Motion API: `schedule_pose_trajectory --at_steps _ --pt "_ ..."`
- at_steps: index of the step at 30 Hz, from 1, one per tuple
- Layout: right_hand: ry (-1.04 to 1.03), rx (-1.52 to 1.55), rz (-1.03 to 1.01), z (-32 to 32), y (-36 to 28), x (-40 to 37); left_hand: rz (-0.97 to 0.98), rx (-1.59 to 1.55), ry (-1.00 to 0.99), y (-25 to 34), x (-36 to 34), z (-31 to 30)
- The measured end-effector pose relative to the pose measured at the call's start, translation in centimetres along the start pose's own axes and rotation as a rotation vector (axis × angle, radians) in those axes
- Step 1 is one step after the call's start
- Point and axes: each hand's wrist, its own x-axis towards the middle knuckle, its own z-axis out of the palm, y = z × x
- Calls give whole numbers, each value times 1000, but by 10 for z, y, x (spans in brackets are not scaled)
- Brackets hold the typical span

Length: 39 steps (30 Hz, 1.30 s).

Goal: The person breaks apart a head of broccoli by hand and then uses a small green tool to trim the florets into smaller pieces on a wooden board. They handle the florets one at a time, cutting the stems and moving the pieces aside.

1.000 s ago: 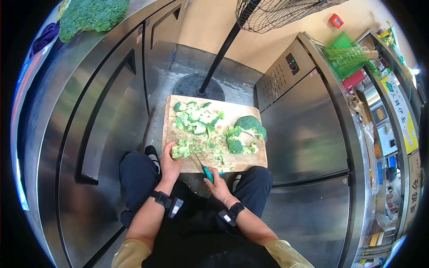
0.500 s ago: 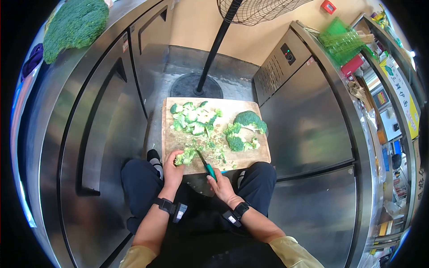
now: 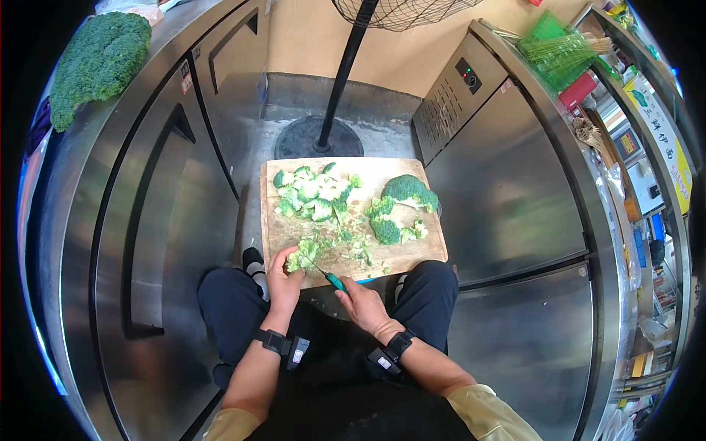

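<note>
A wooden cutting board (image 3: 316,275) lies across in front of my knees. At its near left edge, my left hand (image 3: 283,275) is closed round a broccoli piece (image 3: 301,257). My right hand (image 3: 362,301) grips a knife (image 3: 335,281) by its green handle, and the dark blade points left, touching or nearly touching that piece. Cut broccoli florets (image 3: 315,195) are heaped at the board's far left. On the right side lie a large broccoli chunk (image 3: 408,191) and smaller broccoli pieces (image 3: 386,229). Green scraps are scattered across the middle.
Steel cabinets stand close on the left (image 3: 173,213) and right (image 3: 507,191). Behind the board is the round base (image 3: 294,140) of a standing fan. A big broccoli head (image 3: 103,62) sits on the left counter. A green basket (image 3: 551,48) and other goods crowd the right counter.
The knife has moved left, its blade swinging from pointing away to lying toward the broccoli piece in my left hand. My right hand followed slightly. The view has shifted a little.
</note>
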Motion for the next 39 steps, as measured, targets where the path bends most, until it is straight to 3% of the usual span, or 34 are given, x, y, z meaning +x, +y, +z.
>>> schedule_pose_trajectory --at_steps 16,39 --pt "27 -97 -3 0 -2 4 33 112 16 10 2 0" --pt "-102 -155 120 3 -10 21 55 219 40 20 7 1"
